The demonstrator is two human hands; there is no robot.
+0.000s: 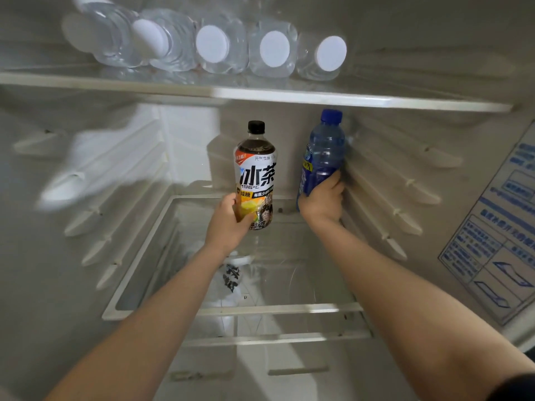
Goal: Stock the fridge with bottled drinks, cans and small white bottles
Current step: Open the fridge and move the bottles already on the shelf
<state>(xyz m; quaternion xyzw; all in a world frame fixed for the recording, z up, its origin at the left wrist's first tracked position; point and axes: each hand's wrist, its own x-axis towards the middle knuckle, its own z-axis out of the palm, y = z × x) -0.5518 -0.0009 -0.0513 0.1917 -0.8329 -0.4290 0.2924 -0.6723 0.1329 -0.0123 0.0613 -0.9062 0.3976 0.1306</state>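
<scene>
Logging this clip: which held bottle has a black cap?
The tea bottle in the left hand; the blue bottle in the right hand has a blue cap.

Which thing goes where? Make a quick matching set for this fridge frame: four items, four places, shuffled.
Items:
1. iced tea bottle
2. blue bottle
3. clear water bottles
4. blue-printed sticker

Places:
A. lying on the upper shelf
B. held in the right hand
C. stuck on the right wall
D. held in the left hand

Pairs: 1-D; 2-B; 3-A; 4-C
</scene>
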